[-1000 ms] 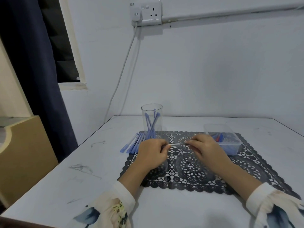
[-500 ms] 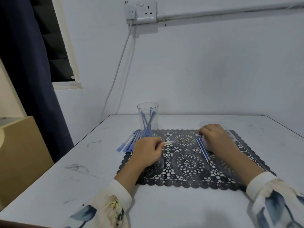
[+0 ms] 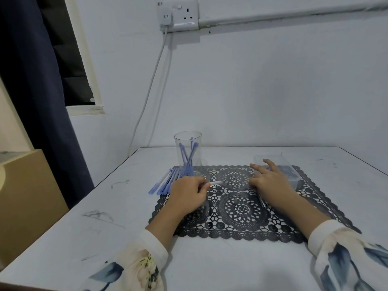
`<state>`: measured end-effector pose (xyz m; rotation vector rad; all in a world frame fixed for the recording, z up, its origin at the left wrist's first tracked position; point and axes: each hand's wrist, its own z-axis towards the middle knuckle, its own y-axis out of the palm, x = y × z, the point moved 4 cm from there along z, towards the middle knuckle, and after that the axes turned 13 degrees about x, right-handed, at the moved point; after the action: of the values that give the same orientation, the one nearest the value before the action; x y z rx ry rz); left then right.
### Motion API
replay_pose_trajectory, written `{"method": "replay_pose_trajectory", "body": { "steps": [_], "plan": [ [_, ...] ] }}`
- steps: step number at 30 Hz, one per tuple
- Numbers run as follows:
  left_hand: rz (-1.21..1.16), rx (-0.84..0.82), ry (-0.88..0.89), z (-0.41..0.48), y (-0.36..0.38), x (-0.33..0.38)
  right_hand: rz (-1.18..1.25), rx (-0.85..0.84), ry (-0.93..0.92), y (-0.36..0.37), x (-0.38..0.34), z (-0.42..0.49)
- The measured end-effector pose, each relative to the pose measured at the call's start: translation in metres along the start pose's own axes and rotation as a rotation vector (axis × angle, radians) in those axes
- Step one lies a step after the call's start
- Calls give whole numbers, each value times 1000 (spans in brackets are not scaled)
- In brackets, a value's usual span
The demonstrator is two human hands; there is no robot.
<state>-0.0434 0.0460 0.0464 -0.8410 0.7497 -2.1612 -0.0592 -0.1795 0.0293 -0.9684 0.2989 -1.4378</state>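
I see the left hand (image 3: 189,194) resting on the left part of the mat (image 3: 237,208). Its fingers are curled and pinch a short pale tube (image 3: 215,183) between thumb and forefinger. The tube sticks out to the right, lying low and nearly level over the mat, near the middle of its far half.

The right hand (image 3: 270,181) lies flat further right. Its fingers are straight and spread and grip nothing. The fingertips (image 3: 267,162) reach over the near left rim of the clear box (image 3: 294,177), which sits on the far right corner of the mat with something dark blue inside. I cannot tell whether the fingertips touch the rim. A thin pen (image 3: 262,201) lies on the mat, partly hidden under that wrist.

A clear cup (image 3: 188,152) stands upright at the far left edge of the mat with several blue pens leaning in it. Just left of it a pile (image 3: 164,182) of blue pens lies on the table (image 3: 105,217), close behind the left hand. Both sleeves are pale with a flower print.
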Motion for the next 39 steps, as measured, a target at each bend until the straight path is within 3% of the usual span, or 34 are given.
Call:
{"method": "replay_pose_trajectory", "body": {
  "steps": [8, 14, 18, 24, 32, 39],
  "plan": [
    [-4, 0, -4, -1, -1, 1, -11, -89, 31, 1, -2, 2],
    [7, 20, 1, 0, -4, 1, 324, 261, 207, -19, 4, 9],
    [-3, 26, 11, 1, -5, 3, 457, 327, 534, -30, 27, 20],
    [1, 34, 12, 2, -5, 3, 469, 129, 787, -20, 61, 25],
    [13, 48, 29, 3, -5, 2, 363, -331, 801, -12, 67, 29],
    [32, 44, 37, 5, -3, 2, 200, -451, 824, -8, 58, 31]
  ]
}}
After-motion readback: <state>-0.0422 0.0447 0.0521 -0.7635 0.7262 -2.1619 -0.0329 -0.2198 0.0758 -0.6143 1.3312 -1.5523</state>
